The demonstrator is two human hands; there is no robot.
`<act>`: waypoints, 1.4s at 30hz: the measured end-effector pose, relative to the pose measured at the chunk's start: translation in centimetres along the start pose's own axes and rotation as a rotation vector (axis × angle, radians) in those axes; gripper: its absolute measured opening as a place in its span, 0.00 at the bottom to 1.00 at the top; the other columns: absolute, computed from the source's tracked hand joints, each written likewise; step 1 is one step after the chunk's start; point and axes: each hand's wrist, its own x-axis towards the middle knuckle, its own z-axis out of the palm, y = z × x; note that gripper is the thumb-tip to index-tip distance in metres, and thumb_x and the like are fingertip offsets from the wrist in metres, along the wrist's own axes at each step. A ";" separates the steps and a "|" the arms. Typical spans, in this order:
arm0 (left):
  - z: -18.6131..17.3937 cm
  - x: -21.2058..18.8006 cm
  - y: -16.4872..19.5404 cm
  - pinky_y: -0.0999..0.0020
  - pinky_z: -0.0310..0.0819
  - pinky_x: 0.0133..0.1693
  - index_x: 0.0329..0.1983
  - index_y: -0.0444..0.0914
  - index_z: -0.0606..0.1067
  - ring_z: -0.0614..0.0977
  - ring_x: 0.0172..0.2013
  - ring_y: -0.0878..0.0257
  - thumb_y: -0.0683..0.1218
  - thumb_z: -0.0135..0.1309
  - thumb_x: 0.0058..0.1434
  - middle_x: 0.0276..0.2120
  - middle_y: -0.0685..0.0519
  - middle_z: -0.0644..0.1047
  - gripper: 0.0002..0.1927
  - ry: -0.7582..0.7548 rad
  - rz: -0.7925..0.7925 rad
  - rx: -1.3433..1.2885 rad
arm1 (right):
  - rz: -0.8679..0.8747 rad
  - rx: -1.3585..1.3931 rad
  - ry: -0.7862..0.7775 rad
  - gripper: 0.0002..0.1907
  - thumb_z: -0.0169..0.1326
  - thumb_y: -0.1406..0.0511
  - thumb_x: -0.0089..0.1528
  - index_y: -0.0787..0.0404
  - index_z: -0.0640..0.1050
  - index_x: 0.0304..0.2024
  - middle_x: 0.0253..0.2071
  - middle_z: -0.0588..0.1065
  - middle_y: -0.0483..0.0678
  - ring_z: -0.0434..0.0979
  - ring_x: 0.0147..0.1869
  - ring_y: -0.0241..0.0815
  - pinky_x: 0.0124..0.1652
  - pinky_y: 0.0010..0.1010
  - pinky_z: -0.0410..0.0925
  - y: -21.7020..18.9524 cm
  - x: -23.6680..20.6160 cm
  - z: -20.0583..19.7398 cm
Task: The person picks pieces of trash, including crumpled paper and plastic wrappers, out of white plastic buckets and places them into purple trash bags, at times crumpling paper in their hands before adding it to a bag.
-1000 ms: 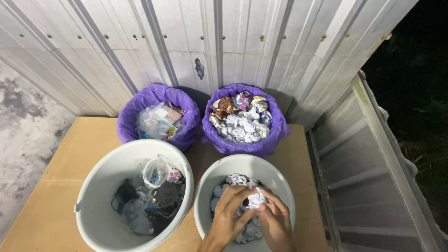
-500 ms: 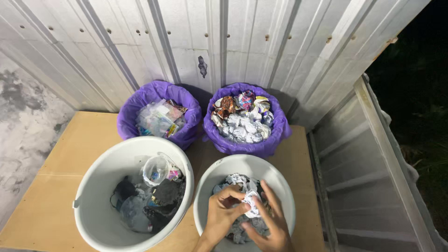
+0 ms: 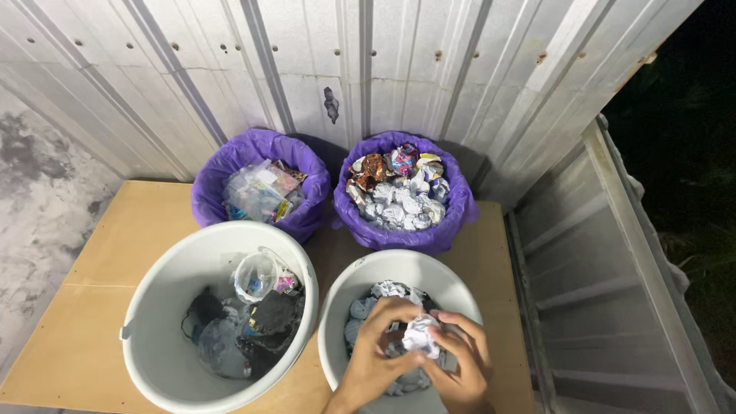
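White crumpled paper, a small wad (image 3: 421, 335), sits pinched between both hands above the right-hand white plastic bucket (image 3: 360, 287), which stands at the near edge of the tan wooden board (image 3: 130, 230). The left hand (image 3: 381, 349) curls its fingers over the wad from the left, and the right hand (image 3: 460, 360) closes on it from the right, thumb and fingertips pressed to the paper. Under the hands, more crumpled grey-white paper (image 3: 391, 290) lies inside that bucket. Just beside it, toward the near left corner of the board, a larger white plastic bucket (image 3: 165, 268) holds a clear plastic cup (image 3: 256, 274), dark bags and other plastic scraps. Along the far edge, against the corrugated metal wall (image 3: 383, 69), stand two bins lined with purple bags: the left purple-lined bin (image 3: 230, 161) is filled with clear and coloured plastic wrappers, the right purple-lined bin (image 3: 452, 207) with balled paper and a few coloured wrappers.
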 end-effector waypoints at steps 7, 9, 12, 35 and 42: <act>-1.1 1.0 -0.1 0.74 0.78 0.41 0.48 0.35 0.82 0.82 0.42 0.66 0.34 0.65 0.57 0.46 0.51 0.80 0.15 0.063 -0.068 0.029 | -0.039 -0.029 -0.291 0.26 0.68 0.74 0.51 0.66 0.79 0.53 0.59 0.71 0.59 0.75 0.63 0.57 0.57 0.42 0.73 -0.3 1.7 -0.6; -1.0 1.3 0.1 0.72 0.78 0.43 0.48 0.35 0.82 0.83 0.42 0.66 0.35 0.65 0.59 0.45 0.49 0.81 0.14 0.028 0.001 0.060 | -0.045 -0.102 -0.291 0.25 0.67 0.74 0.53 0.62 0.81 0.53 0.59 0.74 0.55 0.78 0.62 0.53 0.56 0.39 0.75 -0.5 2.0 -0.7; -0.6 2.1 1.1 0.69 0.78 0.43 0.49 0.36 0.81 0.84 0.40 0.62 0.37 0.64 0.59 0.45 0.49 0.83 0.14 0.036 -0.016 0.196 | -0.150 -0.115 -0.218 0.24 0.65 0.75 0.55 0.61 0.80 0.55 0.59 0.75 0.51 0.79 0.62 0.50 0.56 0.36 0.76 0.3 2.8 -0.9; -2.0 22.5 -5.9 0.26 0.35 0.67 0.49 0.35 0.79 0.53 0.72 0.36 0.48 0.48 0.62 0.70 0.38 0.61 0.17 0.256 0.125 1.296 | 0.004 -0.408 -0.446 0.27 0.55 0.81 0.46 0.68 0.76 0.49 0.60 0.68 0.58 0.66 0.63 0.64 0.60 0.47 0.62 17.3 17.0 9.5; -1.7 22.5 -7.0 0.29 0.40 0.67 0.52 0.34 0.77 0.59 0.70 0.37 0.50 0.46 0.66 0.68 0.38 0.63 0.19 0.260 0.114 1.333 | 0.011 -0.409 -0.475 0.29 0.54 0.81 0.48 0.65 0.78 0.53 0.64 0.69 0.54 0.67 0.68 0.58 0.65 0.44 0.63 18.3 16.7 9.2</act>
